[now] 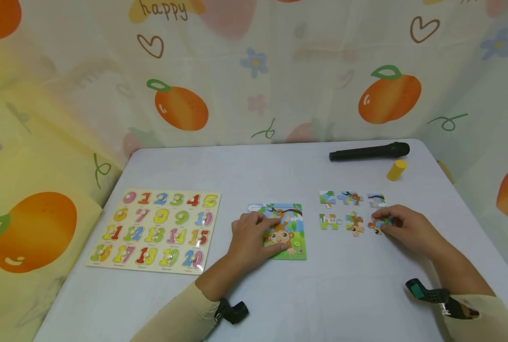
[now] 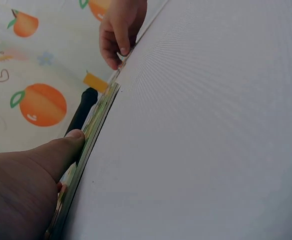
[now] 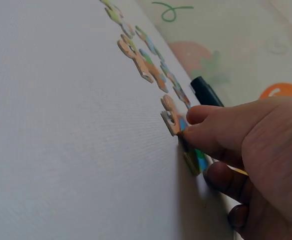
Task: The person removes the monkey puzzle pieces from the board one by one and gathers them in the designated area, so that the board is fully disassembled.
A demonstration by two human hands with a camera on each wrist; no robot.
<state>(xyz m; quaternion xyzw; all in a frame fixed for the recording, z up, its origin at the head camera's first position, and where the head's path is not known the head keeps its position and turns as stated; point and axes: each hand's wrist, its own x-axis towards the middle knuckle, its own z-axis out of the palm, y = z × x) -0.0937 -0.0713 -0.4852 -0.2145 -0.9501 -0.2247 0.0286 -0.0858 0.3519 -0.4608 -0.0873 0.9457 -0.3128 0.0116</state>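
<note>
A square monkey jigsaw puzzle lies mid-table. My left hand rests over its left part, with the index finger and thumb reaching across the picture. In the left wrist view the thumb lies along the puzzle's edge. To the right, loose jigsaw pieces stand in two rows, among them a monkey-face piece and a house piece. My right hand pinches the piece at the right end of the nearer row between thumb and index finger. Those fingers partly hide it.
A number board with colourful knobbed numerals lies on the left of the white-covered table. A black microphone and a yellow cylinder are at the back right. Behind hangs a fruit-print curtain.
</note>
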